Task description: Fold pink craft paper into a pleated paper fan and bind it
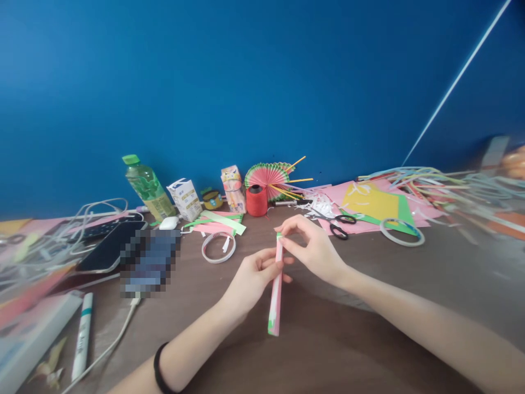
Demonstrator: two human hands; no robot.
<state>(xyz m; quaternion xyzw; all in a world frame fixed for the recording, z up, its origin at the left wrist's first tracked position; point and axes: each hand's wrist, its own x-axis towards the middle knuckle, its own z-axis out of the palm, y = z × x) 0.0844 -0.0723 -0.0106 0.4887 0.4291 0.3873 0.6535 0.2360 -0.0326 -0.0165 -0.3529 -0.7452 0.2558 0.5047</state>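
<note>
Folded paper strip (276,295): pink, with green at the tip under the right hand (314,249) fingers and green at the end below the left hand (250,279) fingers. Elastic wristband (158,372) behind the left fingers: black. Beyond the fingertips: thread spool (256,201) red with a black top; pleated paper fan (266,174) pink with a green rim. Right of the right fingers: steel scissors (342,225) with black handles; flat paper sheet (371,203) yellow. Left of the left fingers: plastic bottle (146,187) with green cap and green-patterned label; marker pen (83,336) white with a teal band. Wooden table (369,328) brown.
</note>
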